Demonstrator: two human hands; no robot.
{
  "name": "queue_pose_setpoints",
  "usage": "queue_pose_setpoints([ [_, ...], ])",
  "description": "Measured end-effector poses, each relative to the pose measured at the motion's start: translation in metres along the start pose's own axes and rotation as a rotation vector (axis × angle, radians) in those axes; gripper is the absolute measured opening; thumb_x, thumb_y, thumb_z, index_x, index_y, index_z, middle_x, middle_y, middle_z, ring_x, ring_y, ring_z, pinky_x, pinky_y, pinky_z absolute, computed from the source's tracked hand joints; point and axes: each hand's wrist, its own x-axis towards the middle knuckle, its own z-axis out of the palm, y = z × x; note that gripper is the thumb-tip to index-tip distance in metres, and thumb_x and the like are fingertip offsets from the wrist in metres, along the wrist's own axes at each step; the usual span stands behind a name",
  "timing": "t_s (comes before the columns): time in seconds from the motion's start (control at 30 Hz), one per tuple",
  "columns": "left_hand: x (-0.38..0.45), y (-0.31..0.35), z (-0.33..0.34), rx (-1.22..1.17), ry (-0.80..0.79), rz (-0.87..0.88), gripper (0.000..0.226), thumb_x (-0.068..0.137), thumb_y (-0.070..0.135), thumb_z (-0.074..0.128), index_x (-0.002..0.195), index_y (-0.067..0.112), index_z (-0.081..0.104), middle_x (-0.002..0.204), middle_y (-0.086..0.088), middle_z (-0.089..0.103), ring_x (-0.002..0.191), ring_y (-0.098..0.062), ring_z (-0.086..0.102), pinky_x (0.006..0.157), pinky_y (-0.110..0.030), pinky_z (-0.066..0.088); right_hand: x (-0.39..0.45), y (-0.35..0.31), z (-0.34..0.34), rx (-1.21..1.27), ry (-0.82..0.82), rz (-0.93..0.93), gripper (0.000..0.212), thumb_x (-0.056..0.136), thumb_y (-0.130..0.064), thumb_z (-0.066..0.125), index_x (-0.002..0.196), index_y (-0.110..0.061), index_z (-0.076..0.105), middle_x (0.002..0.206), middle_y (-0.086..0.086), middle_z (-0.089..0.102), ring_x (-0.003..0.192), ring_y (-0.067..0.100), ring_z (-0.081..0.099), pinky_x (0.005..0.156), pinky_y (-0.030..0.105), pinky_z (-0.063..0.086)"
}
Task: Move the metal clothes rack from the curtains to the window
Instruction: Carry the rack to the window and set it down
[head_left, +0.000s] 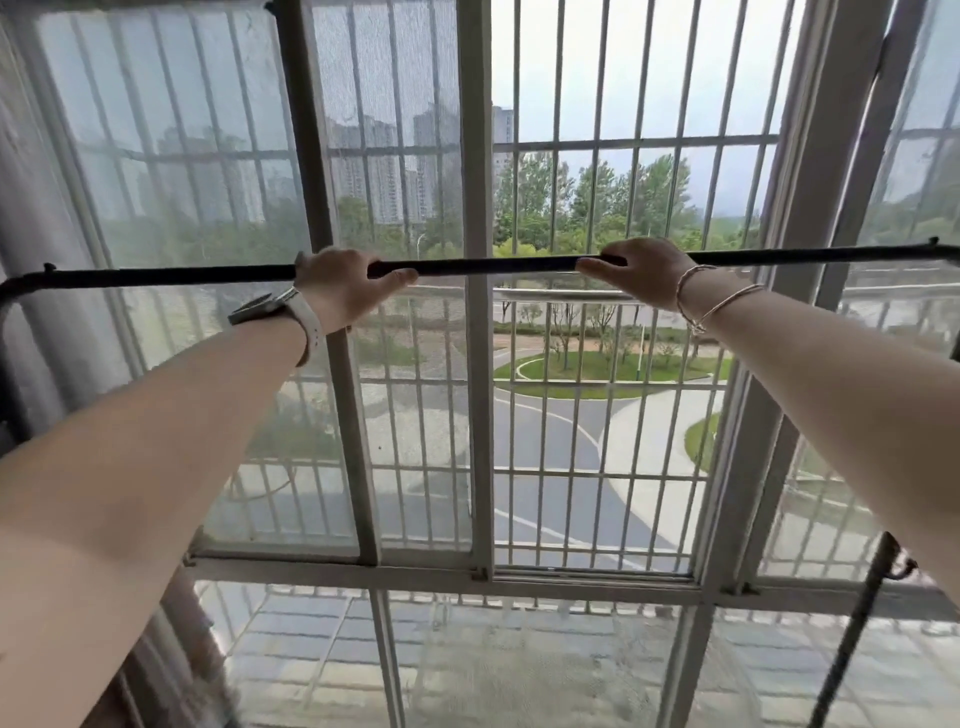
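The metal clothes rack (493, 266) shows as a thin black top bar running across the view at chest height, right in front of the window (478, 364). My left hand (345, 283), with a watch on its wrist, is closed over the bar left of centre. My right hand (641, 278), wearing bracelets, grips the bar right of centre. The rack's left corner bends down at the far left. A dark upright of the rack (857, 634) shows at the lower right. Its feet are hidden.
The window has white frames, a mesh screen on its left panes and white security bars outside. A grey curtain (31, 260) hangs along the left edge, close to the rack's left end. Roads and trees lie far below outside.
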Motion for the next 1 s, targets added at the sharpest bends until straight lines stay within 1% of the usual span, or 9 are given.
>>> queue_pose_setpoints([
  [0.13,-0.013,-0.005,-0.002,-0.013,0.046,0.038,0.07,0.085,0.075,0.029,0.1,0.016,0.064,0.059,-0.003,0.052,0.075,-0.024,0.055,0.108,-0.059,0.026,-0.015,-0.011,-0.004,-0.075,-0.022,0.028,0.059,0.092,-0.062,0.032,0.087,-0.009,0.057,0.063,0.001,0.047,0.06,0.02,0.047,0.053,0.028,0.038],
  [0.2,-0.018,-0.008,-0.007,-0.046,0.053,0.033,0.063,0.085,0.074,0.031,0.092,0.02,0.061,0.061,-0.003,0.053,0.078,-0.026,0.055,0.109,-0.06,0.024,-0.021,-0.02,-0.009,-0.079,-0.035,0.033,0.064,0.092,-0.061,0.033,0.09,-0.004,0.059,0.062,0.0,0.046,0.057,0.019,0.043,0.051,0.027,0.036],
  [0.3,-0.028,-0.019,-0.016,-0.068,0.04,0.029,0.058,0.084,0.075,0.032,0.083,0.022,0.056,0.057,0.001,0.047,0.072,-0.023,0.049,0.107,-0.061,0.025,-0.027,-0.039,-0.01,-0.056,-0.047,0.042,0.063,0.092,-0.06,0.034,0.091,-0.002,0.06,0.062,-0.001,0.044,0.054,0.017,0.04,0.05,0.026,0.035],
  [0.4,-0.037,-0.039,-0.024,-0.058,0.046,0.01,0.072,0.082,0.078,0.03,0.086,0.013,0.062,0.055,-0.001,0.047,0.066,-0.022,0.049,0.107,-0.062,0.024,-0.031,-0.064,-0.009,-0.088,-0.039,0.039,0.058,0.092,-0.062,0.032,0.083,-0.01,0.057,0.061,-0.002,0.043,0.054,0.016,0.039,0.051,0.026,0.032],
  [0.5,-0.048,-0.051,-0.032,-0.079,0.012,0.002,0.069,0.078,0.083,0.027,0.076,0.019,0.053,0.055,-0.004,0.049,0.063,-0.021,0.053,0.112,-0.063,0.018,-0.036,-0.081,-0.011,-0.101,-0.046,0.043,0.055,0.093,-0.06,0.032,0.081,-0.012,0.055,0.06,-0.003,0.041,0.051,0.015,0.036,0.048,0.024,0.03],
  [0.63,-0.056,-0.053,-0.038,-0.057,0.028,-0.004,0.081,0.081,0.08,0.029,0.102,0.009,0.063,0.056,-0.001,0.049,0.074,-0.027,0.058,0.114,-0.062,0.015,-0.048,-0.094,-0.017,-0.099,-0.049,0.084,0.06,0.093,-0.06,0.033,0.09,-0.007,0.06,0.063,-0.003,0.042,0.051,0.014,0.036,0.048,0.025,0.031],
  [0.77,-0.065,-0.063,-0.046,-0.106,0.048,0.041,0.058,0.082,0.078,0.03,0.072,0.025,0.049,0.055,0.001,0.048,0.071,-0.024,0.054,0.113,-0.062,0.015,-0.06,-0.115,-0.02,-0.12,-0.047,0.111,0.061,0.093,-0.059,0.033,0.092,-0.004,0.06,0.061,-0.003,0.041,0.052,0.016,0.037,0.047,0.024,0.031],
  [0.83,-0.067,-0.072,-0.049,-0.135,0.029,0.046,0.054,0.082,0.077,0.032,0.073,0.026,0.046,0.056,0.002,0.047,0.072,-0.023,0.053,0.113,-0.061,0.014,-0.064,-0.126,-0.021,-0.13,-0.042,0.125,0.06,0.095,-0.056,0.033,0.093,-0.003,0.061,0.061,-0.003,0.04,0.052,0.016,0.037,0.047,0.024,0.03],
  [1.0,-0.069,-0.072,-0.049,-0.134,0.031,0.1,0.064,0.085,0.074,0.034,0.085,0.015,0.058,0.062,0.001,0.049,0.08,-0.027,0.058,0.111,-0.056,0.018,-0.08,-0.136,-0.027,-0.124,-0.026,0.166,0.059,0.097,-0.05,0.035,0.093,0.004,0.06,0.058,-0.002,0.037,0.048,0.013,0.032,0.046,0.024,0.026],
])
